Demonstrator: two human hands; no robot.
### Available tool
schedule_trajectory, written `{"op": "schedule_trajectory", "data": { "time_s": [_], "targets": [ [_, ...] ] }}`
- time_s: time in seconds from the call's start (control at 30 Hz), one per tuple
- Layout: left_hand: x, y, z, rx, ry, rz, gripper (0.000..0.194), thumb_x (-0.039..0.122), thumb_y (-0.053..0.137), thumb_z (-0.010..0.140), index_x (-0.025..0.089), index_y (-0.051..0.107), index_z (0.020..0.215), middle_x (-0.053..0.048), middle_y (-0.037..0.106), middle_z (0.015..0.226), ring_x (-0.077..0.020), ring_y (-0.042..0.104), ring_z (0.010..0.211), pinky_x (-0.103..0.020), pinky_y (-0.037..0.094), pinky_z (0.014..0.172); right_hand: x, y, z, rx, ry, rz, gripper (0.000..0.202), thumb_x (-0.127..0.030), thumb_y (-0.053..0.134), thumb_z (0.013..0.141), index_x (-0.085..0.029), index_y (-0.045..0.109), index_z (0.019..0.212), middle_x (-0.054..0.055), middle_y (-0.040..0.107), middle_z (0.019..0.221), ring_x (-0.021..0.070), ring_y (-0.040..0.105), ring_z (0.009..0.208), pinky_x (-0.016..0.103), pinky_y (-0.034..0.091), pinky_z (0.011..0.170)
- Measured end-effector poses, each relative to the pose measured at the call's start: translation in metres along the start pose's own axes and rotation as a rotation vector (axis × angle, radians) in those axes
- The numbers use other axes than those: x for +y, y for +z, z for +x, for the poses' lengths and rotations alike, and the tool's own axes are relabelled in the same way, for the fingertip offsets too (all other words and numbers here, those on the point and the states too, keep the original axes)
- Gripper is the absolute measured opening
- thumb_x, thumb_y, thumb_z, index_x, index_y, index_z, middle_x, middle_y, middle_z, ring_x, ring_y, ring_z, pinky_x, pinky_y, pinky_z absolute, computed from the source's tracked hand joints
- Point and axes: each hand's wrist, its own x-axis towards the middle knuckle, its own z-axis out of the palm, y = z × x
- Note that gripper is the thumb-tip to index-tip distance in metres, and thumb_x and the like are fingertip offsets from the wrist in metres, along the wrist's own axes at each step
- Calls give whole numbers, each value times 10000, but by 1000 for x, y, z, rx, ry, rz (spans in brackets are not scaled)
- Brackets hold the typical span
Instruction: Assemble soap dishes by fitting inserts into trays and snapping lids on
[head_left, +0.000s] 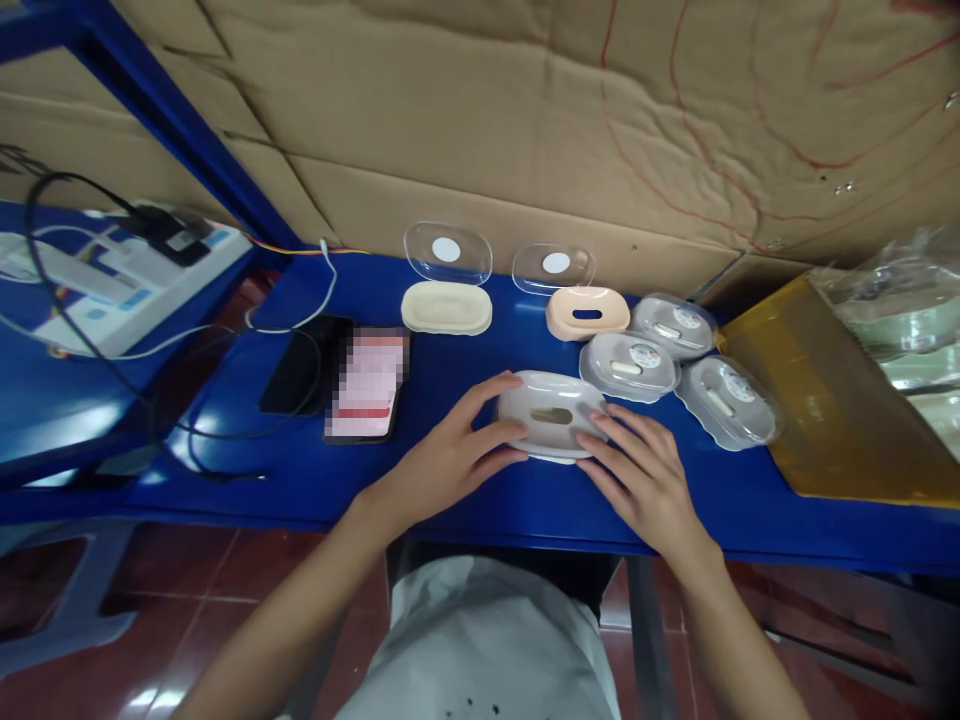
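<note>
A pale grey oval soap dish [553, 392] with a slot in its middle is held low over the blue table. My left hand [484, 432] grips its left end, fingers along the rim and side. On the opposite end, my right hand [637, 468] holds it with several fingers. A sliver of something whitish shows under its near edge. Farther back stand a cream oval dish [446, 308] and a peach slotted dish [609, 328]. Clear lids with white round stickers, a left lid [448, 268] and a right lid [534, 265], lean against the cardboard behind them.
Several lidded grey dishes [628, 352] sit to the right, near a cardboard box [795, 420] with wrapped dishes [900, 310]. On the left lie a phone [367, 385], a black flat object [296, 375], cables and a white power strip [142, 285]. The table's [465, 505] front edge is close.
</note>
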Motion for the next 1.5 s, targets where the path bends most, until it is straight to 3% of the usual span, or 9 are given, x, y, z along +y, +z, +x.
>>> {"op": "schedule_trajectory", "data": {
  "time_s": [0.27,0.77,0.87,0.97,1.07,1.17,1.27,1.37,1.5],
  "targets": [
    [-7,-1,-3,-64,-73,48,244,203,672,1048,238,615,1283,-163,471,1605,-312,519,1524,-564,535,1228,-6,7,-4,-94,52,-6,710,-146,671,1028,-434,451,1638,3,762,1395,303,684,1361,555,465,1144],
    [-7,0,-9,-182,-29,227,184,214,621,1082,194,673,1257,-136,650,1427,-304,544,1507,-527,545,1222,-8,11,-7,-166,-9,-52,525,-115,651,1040,-327,596,1517,22,779,1363,275,674,1362,531,447,1154],
    [0,-4,-15,-191,-10,298,153,227,633,1076,188,691,1212,-131,682,1376,-324,582,1457,-549,552,1199,-7,3,-4,-202,-39,-4,502,-188,664,1054,-330,580,1528,25,775,1370,272,681,1355,529,473,1141],
    [5,-12,-21,-182,7,306,223,284,655,1071,203,677,1278,-141,672,1402,-325,624,1399,-579,540,1190,8,-14,17,-215,-37,63,533,-297,668,1064,-347,533,1578,39,736,1441,275,685,1352,519,501,1136],
    [3,-24,-15,-146,22,276,377,327,686,1058,228,623,1415,-159,610,1514,-331,594,1435,-572,517,1206,41,-25,59,-167,19,30,446,-312,617,1080,-334,603,1525,46,728,1453,303,680,1355,532,484,1168],
    [-12,-36,8,-107,4,279,452,364,682,1060,259,588,1490,-154,555,1589,-343,554,1475,-572,504,1209,80,-16,108,-303,128,-65,356,-359,539,1101,-272,708,1402,64,741,1433,333,685,1342,539,507,1130],
    [-31,-42,36,-95,-18,323,452,416,645,1077,249,595,1494,-159,554,1584,-355,560,1462,-582,504,1192,103,9,141,-419,204,-168,314,-377,601,1057,-230,773,1274,116,798,1305,359,736,1233,525,543,1052],
    [-46,-40,52,-67,-43,350,433,400,623,1085,218,613,1478,-171,566,1564,-356,572,1447,-572,504,1186,99,33,153,-437,225,-226,245,-368,706,989,-212,798,1154,158,828,1166,380,768,1110,554,532,1021],
    [-52,-31,50,-56,-88,328,425,369,612,1084,222,612,1482,-165,576,1551,-352,570,1447,-573,502,1188,77,47,155,-423,190,-220,297,-359,694,1003,-211,752,1254,168,787,1295,369,729,1218,551,499,1071]
  ]
}}
